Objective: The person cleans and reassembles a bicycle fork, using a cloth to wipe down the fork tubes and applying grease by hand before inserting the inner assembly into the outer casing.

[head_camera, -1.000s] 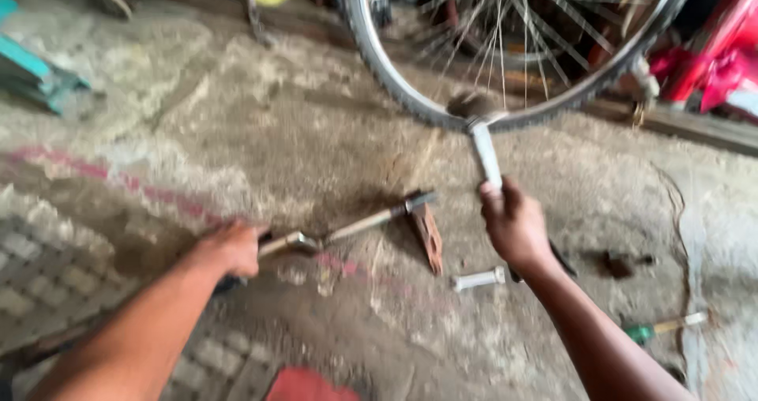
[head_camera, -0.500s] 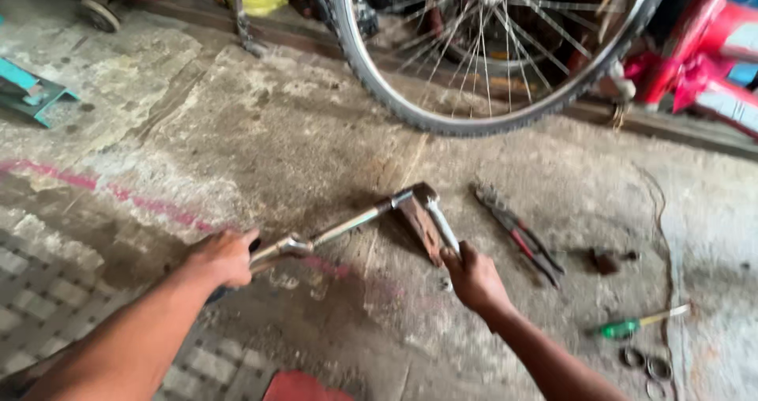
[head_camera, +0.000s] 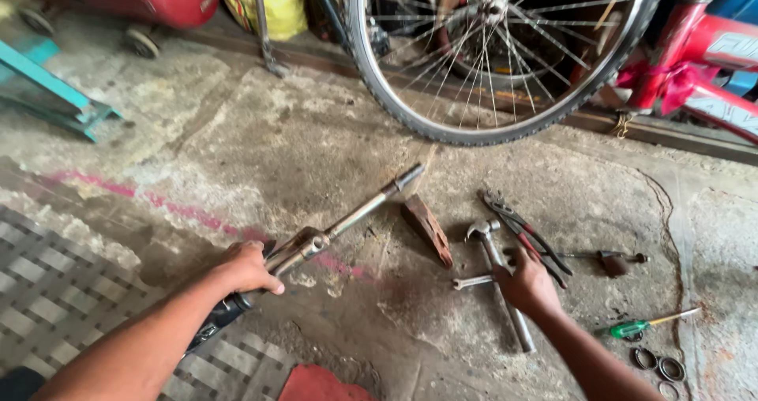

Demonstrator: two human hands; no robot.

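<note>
On the stained concrete floor [head_camera: 237, 140] below a bicycle wheel [head_camera: 505, 54], the left hand [head_camera: 249, 267] is clenched around the lower, dark end of a long metal fork tube [head_camera: 347, 215], which lies at a slant with its far tip near the tyre. The right hand [head_camera: 527, 284] is closed on the shaft of a hammer [head_camera: 497, 271], whose head rests just beside a rusty block [head_camera: 428, 229] and red-handled pliers [head_camera: 525, 231]. A small spanner [head_camera: 472, 281] lies touching the hammer shaft; a green screwdriver [head_camera: 643, 326] and loose rings [head_camera: 657, 363] lie well apart to the right. Judged step: taking up the hammer while steadying the tube. Striking would call for lifting the hammer clear of the pliers and bracing the tube firmly.
</note>
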